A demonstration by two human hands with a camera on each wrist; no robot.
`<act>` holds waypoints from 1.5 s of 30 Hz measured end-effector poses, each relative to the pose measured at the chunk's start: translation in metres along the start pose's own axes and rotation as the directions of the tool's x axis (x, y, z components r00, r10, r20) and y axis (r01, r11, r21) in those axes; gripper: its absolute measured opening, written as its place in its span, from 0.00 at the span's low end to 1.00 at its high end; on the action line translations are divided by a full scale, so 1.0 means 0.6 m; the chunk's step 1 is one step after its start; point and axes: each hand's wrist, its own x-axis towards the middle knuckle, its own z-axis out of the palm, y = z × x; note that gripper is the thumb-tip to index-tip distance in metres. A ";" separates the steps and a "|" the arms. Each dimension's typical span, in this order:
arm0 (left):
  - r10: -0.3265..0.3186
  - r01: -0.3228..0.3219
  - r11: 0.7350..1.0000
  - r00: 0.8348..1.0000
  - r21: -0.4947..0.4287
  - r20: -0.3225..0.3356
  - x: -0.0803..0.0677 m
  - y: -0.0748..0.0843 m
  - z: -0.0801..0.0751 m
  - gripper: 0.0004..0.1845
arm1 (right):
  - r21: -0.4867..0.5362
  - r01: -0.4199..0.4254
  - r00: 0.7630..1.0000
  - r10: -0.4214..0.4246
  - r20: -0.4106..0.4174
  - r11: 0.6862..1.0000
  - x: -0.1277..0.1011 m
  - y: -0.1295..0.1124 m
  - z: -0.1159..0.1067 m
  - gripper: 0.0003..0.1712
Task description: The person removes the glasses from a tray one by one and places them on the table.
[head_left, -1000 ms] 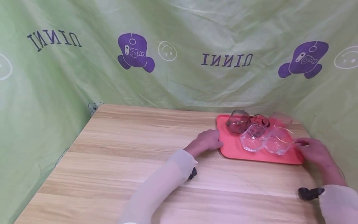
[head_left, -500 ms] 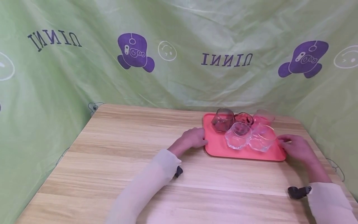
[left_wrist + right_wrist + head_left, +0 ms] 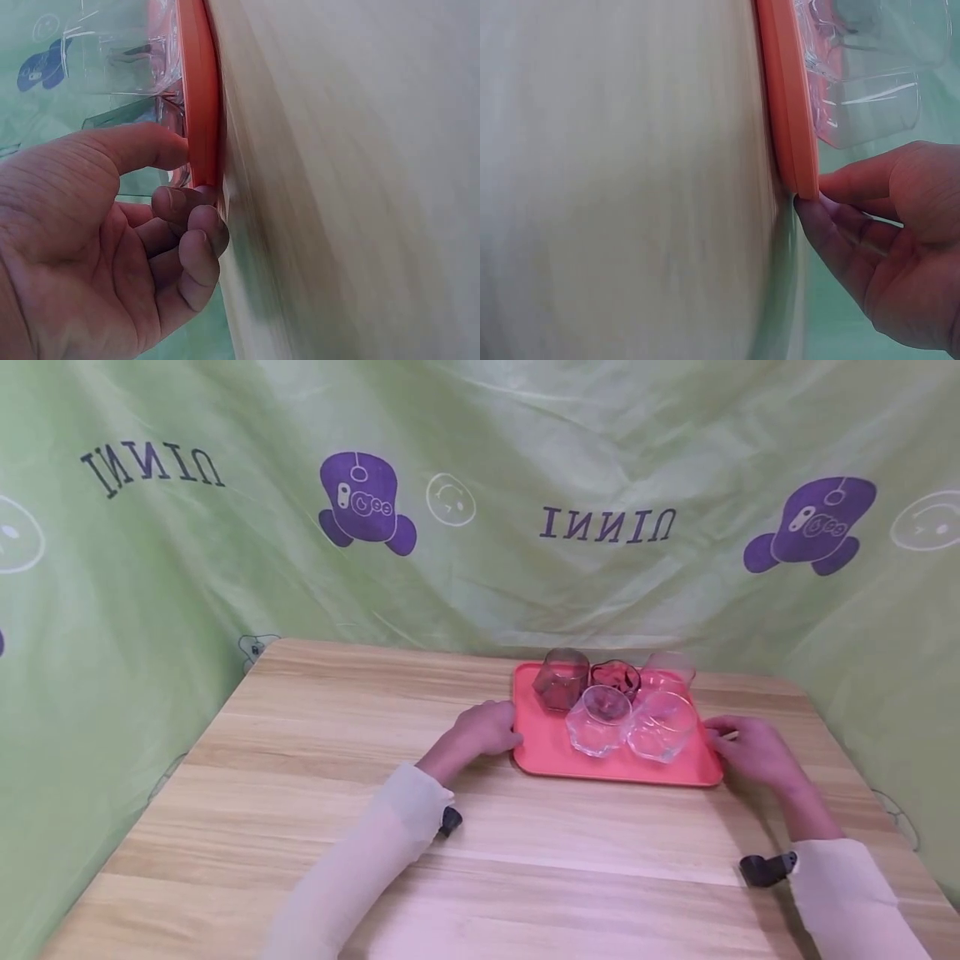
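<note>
Now both hands grasp a tray (image 3: 600, 764) lying on the wooden surface (image 3: 315, 777), toward its far right part. Left hand (image 3: 487, 731) pinches the tray's left rim, thumb on top and curled fingers (image 3: 196, 232) under the edge; right hand (image 3: 746, 750) grips the right rim the same way, thumb (image 3: 855, 180) above and fingers below. On the tray stand five glasses close together: a dark one (image 3: 561, 680) at the back left, two clear ones (image 3: 597, 720) in front. Green printed cloth (image 3: 480, 485) hangs behind
</note>
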 end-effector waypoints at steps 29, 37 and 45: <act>-0.050 0.053 0.995 0.998 -0.083 0.036 -0.036 -0.073 -0.034 0.17 | 0.058 -0.007 0.996 0.003 0.085 0.998 0.027 -0.067 0.040 0.20; -0.047 0.049 0.996 0.999 -0.078 0.025 -0.035 -0.070 -0.030 0.18 | 0.068 0.051 0.984 -0.061 0.168 0.996 0.023 -0.057 0.031 0.29; -0.068 0.067 0.994 0.998 -0.092 -0.003 -0.031 -0.065 -0.029 0.18 | 0.092 0.109 0.970 -0.126 0.209 0.990 0.025 -0.047 0.022 0.32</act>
